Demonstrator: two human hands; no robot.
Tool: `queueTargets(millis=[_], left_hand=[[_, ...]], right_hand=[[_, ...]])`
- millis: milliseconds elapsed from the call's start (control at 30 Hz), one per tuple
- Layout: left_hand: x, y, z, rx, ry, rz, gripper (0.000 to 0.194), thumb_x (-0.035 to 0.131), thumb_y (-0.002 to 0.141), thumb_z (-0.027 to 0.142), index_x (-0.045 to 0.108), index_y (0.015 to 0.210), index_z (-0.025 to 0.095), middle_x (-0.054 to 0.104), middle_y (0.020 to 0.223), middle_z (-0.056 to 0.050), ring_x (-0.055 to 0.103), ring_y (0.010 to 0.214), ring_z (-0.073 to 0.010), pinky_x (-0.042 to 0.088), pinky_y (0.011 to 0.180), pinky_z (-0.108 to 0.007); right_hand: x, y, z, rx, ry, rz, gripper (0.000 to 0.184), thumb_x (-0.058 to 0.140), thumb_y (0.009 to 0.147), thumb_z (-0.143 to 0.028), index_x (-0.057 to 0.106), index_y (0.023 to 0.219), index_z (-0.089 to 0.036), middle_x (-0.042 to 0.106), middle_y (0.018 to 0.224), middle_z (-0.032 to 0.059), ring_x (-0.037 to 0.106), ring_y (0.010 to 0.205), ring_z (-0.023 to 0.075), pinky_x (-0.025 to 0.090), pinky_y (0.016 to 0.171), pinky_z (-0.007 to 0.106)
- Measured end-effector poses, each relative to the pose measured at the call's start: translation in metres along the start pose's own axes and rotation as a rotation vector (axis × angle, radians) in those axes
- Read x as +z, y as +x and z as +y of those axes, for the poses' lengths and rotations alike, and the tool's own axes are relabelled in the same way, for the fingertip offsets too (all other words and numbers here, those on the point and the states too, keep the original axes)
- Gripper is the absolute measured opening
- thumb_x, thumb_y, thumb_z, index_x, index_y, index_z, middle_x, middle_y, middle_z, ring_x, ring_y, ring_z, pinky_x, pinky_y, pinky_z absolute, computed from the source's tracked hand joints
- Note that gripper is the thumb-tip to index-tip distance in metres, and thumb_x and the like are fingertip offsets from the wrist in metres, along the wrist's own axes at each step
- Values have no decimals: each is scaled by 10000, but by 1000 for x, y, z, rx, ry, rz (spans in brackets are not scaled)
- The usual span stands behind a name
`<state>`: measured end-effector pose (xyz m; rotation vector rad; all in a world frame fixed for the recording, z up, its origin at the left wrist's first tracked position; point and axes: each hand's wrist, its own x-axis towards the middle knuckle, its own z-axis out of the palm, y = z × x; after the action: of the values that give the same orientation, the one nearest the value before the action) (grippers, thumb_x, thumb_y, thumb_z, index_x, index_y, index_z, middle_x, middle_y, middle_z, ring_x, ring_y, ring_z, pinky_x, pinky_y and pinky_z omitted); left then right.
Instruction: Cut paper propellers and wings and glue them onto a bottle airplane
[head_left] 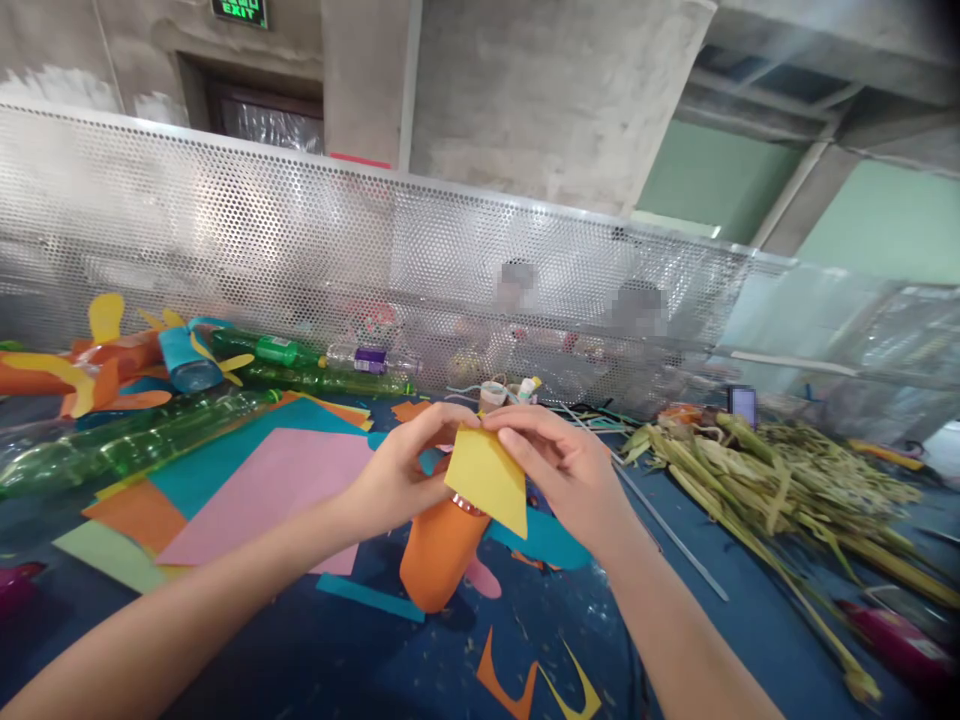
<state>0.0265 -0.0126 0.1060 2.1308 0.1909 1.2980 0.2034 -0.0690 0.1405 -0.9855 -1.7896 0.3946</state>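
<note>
Both my hands are raised over the blue table, pinching one piece of yellow paper (489, 475) along its top edge. My left hand (412, 460) grips its upper left side, and my right hand (566, 465) has thumb and fingers closed on the upper right corner. Behind and below the paper lies a bottle piece wrapped in orange paper (442, 555), its clear rim partly covered by the yellow sheet. A pink paper petal (482, 578) and a teal paper piece (544, 542) lie beside it.
Pink paper (277, 490) tops a stack of coloured sheets at left, near green plastic bottles (142, 435) and paper-decorated bottles (191, 355). Dried stalks (750, 490) spread at right. Orange scraps (510, 680) and a blue strip (371, 597) lie in front. A perforated metal screen (300, 250) stands behind.
</note>
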Motion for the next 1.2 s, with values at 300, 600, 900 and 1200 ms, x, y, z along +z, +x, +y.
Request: queueTargets(millis=[300, 600, 900, 1200], left_hand=[[-6, -4, 4, -35, -63, -68, 314, 537, 808, 241, 470, 1112, 202, 513, 1100, -89, 524, 1008, -217, 439, 871, -358], [-2, -7, 12, -252, -362, 61, 426, 270, 886, 553, 507, 992, 216, 518, 1007, -66, 523, 891, -188, 449, 771, -324], [1, 5, 30, -372, -522, 38, 144, 573, 811, 249, 470, 901, 201, 533, 865, -9, 541, 728, -109, 453, 646, -226], [-1, -6, 18, -93, 97, 134, 194, 552, 814, 231, 535, 1007, 222, 466, 1043, -76, 463, 1054, -212, 416, 911, -384]], right_hand=[[0, -1, -3, -19, 33, -37, 136, 556, 840, -250, 656, 931, -264, 650, 1009, 20, 582, 996, 177, 471, 891, 364], [11, -3, -5, -71, -28, 5, 135, 528, 859, -215, 629, 941, -249, 628, 1007, 20, 568, 991, 162, 463, 889, 354], [15, -7, -11, -154, -158, 88, 121, 500, 876, -203, 607, 923, -233, 617, 975, 14, 562, 955, 143, 442, 853, 302], [13, -11, -14, -57, -179, 86, 88, 534, 851, -257, 573, 926, -235, 632, 954, 6, 592, 900, 147, 471, 793, 297]])
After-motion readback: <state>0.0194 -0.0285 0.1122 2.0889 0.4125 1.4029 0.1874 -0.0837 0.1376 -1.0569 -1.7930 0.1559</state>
